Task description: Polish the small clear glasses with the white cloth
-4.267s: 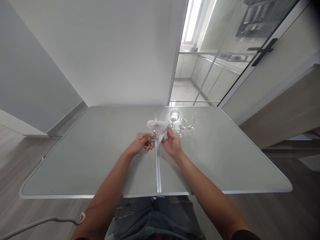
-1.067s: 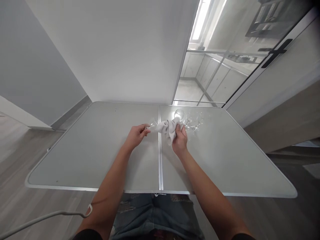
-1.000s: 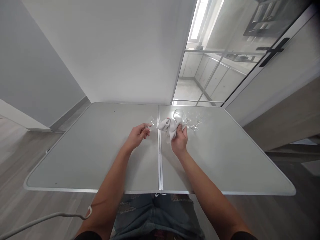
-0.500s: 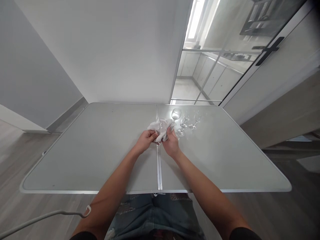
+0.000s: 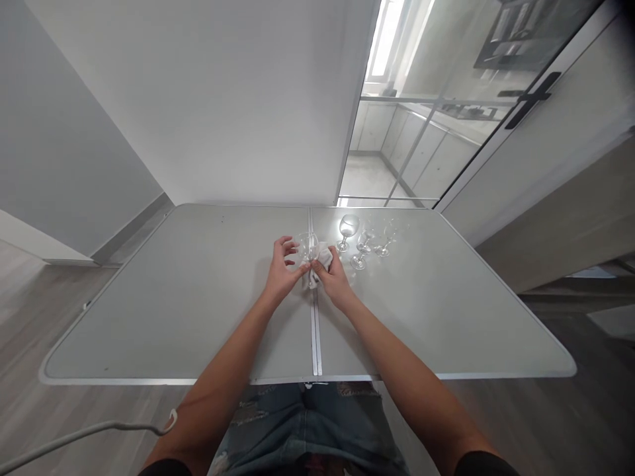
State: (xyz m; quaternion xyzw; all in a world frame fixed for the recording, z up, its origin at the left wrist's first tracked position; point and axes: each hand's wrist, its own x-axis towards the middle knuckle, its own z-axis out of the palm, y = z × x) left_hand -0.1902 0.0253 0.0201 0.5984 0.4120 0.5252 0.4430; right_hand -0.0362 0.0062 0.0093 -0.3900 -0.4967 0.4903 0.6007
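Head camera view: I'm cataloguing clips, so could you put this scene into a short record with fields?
Table: grey, with a metal strip down the middle
Left hand: fingers spread and curved beside a clear glass; finger contact hard to tell
Right hand: holds a bunched white cloth at that glass
Other glasses: a round-bowled stemmed glass, upright, with more clear glassware to its right; count uncertain
Backdrop: pale wall; glazed door at the right

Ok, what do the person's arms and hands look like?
The left hand and right hand are ungloved, with bare forearms. Black sleeves show at the picture's bottom edge. A pale, hook-ended cord appears by the left forearm.
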